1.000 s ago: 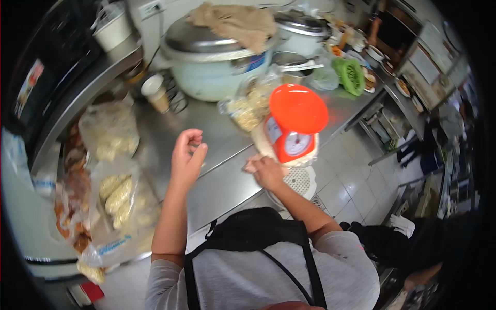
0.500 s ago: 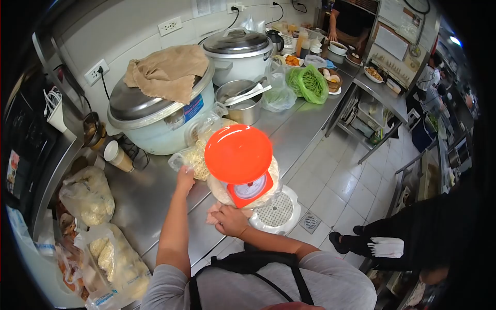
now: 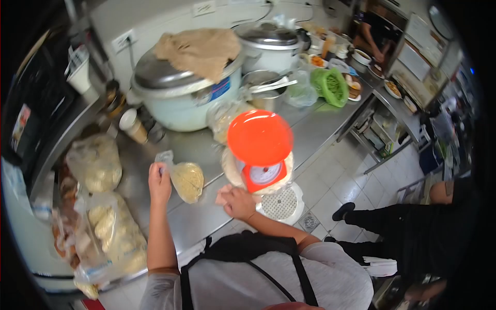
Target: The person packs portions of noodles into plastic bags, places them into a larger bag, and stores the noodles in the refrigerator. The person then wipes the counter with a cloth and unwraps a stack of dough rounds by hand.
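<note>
My left hand [image 3: 159, 183] is closed on the gathered top of a clear bag of pale noodles [image 3: 188, 181], which hangs over the steel counter [image 3: 150, 206]. Near the counter's front edge, my right hand [image 3: 239, 203] is closed on a crumpled pink cloth [image 3: 223, 195], beside the orange scale [image 3: 265, 176]. A round orange pan [image 3: 260, 138] tops the scale, which stands on a pale round base. Another clear noodle bag [image 3: 222, 121] lies behind the scale.
Large bags of noodles [image 3: 116, 232] lie at the left. Two big lidded cookers [image 3: 186, 103], a steel pot [image 3: 264, 98], a paper cup [image 3: 133, 125] and a green bag [image 3: 330, 87] stand behind. A person in black [image 3: 413, 227] is at the right, another [image 3: 376, 36] at the back.
My left hand has taken hold of a noodle bag beside the scale and drawn it left. My right hand stays on the pink cloth. The camera view has shifted.
</note>
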A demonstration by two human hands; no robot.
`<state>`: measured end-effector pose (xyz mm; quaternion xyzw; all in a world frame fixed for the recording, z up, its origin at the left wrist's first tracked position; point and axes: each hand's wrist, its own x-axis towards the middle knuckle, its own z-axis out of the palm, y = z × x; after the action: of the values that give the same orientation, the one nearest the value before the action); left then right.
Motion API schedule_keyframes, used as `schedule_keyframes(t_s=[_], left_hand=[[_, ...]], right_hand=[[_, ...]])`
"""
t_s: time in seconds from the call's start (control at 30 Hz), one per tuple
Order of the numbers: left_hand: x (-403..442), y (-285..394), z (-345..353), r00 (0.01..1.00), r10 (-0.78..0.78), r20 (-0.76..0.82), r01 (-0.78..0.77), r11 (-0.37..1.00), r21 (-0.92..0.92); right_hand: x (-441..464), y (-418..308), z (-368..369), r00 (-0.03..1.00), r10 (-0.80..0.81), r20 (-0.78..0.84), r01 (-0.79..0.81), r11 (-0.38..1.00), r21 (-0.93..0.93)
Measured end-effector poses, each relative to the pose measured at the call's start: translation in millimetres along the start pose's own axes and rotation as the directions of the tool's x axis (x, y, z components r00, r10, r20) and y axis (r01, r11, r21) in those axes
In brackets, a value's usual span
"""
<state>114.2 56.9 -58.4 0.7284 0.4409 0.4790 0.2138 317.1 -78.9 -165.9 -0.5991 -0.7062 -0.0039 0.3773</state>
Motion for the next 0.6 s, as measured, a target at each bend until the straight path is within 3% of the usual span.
schedule_keyframes(t_s=[0.1,0.17,0.2,0.23,0.33,0.43,0.53,0.6], left_hand=[[-14,-4,-26,0.995,-0.094,-0.019,0.092,0.992,-0.090],[-23,-1,-49,0.983,-0.170,-0.063,0.151,0.960,-0.236],[-29,-21,-58,0.961,-0.276,0.015,0.252,0.853,-0.456],[-33,-17,-68,0.969,-0.245,0.013,0.223,0.859,-0.461],[-38,-3,-85,0.998,-0.043,0.054,0.064,0.872,-0.485],[-47,1,-84,0.993,0.023,0.115,0.029,0.904,-0.426],[-55,13,-83,0.984,0.060,0.168,0.008,0.927,-0.375],[-59,13,-87,0.967,0.063,0.248,0.016,0.953,-0.304]], right_hand=[[-1,11,29,0.990,0.035,0.135,-0.038,0.999,0.020],[24,-8,20,0.967,0.129,0.218,-0.176,0.962,0.210],[32,-22,7,0.933,0.187,0.309,-0.232,0.966,0.115],[45,-38,-6,0.893,0.257,0.370,-0.278,0.960,0.003],[100,-80,-11,0.984,-0.052,0.171,-0.001,0.954,0.298],[150,-108,-2,0.948,-0.312,0.068,0.267,0.891,0.366],[190,-132,10,0.928,-0.028,0.371,-0.070,0.966,0.248],[190,-142,26,0.853,0.072,0.516,-0.024,0.995,-0.099]])
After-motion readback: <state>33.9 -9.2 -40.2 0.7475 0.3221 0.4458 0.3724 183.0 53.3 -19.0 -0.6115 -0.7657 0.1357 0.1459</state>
